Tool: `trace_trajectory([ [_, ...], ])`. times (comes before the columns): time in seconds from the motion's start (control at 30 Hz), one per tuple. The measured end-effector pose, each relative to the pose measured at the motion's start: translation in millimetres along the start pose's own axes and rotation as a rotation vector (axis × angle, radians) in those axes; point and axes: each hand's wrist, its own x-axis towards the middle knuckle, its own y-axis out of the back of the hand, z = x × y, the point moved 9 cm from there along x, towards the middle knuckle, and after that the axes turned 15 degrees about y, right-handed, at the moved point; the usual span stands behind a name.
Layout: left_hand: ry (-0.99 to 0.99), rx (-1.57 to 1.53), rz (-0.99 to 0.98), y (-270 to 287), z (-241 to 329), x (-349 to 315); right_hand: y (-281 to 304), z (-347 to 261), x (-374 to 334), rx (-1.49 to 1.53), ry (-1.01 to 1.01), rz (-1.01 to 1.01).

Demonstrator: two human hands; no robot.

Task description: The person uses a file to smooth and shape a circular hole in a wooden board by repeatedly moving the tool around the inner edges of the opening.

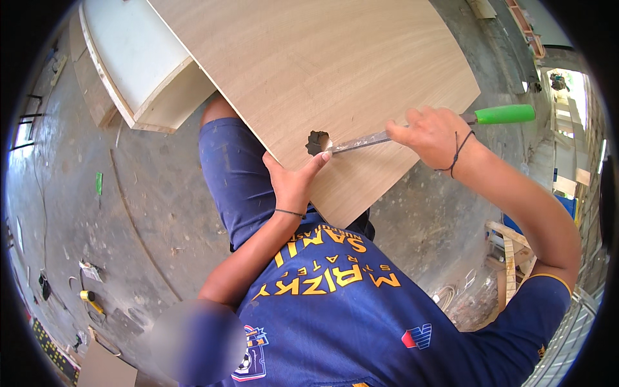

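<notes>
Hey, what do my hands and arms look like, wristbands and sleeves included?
Your left hand and right hand are gloveless. A thin dark band circles the left wrist; a thin black cord bracelet circles the right. Your short navy-blue right sleeve has yellow-orange trim; the left sleeve is blurred.

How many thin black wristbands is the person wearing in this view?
2: a thin black wristband at the wrist of the left hand, and a black cord wristband at the wrist of the right hand.

Upside-down yellow capitals (330,281) across the navy shirt (351,335), plus a football crest (250,356) and small emblem (418,337).
</notes>
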Motion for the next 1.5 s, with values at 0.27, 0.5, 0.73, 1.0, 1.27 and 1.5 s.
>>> trace_trajectory([
  [0.27, -0.009, -0.01, -0.011, -0.5, 0.2, -1.5, 7.1, -18.4, 29.4, -0.05, -0.021, 0.041],
  [0.5, 0.42, -0.435, -0.356, -0.4, -30.7, 12.2, 34.2, -12.4, 15.8, 0.198, -0.087, -0.1],
  [0.73, 0.691, -0.888, -0.773, -31.6, -66.3, 40.1, 9.8, -4.8, -7.3, 0.641, -0.279, -0.082],
  [1.0, 1.012, -0.939, -1.022, -61.7, -110.1, 56.7, -17.6, -36.2, -13.3, 0.804, -0.286, -0.069],
  [1.27, 0.876, -1.024, -1.334, -62.3, -75.0, 38.7, -20.7, -42.0, -0.9, 0.755, -0.327, -0.226],
  [1.5, 0.844, -0.69, -0.94, -58.4, -95.8, 53.8, -25.1, -51.6, 3.5, 0.766, -0.359, -0.244],
])
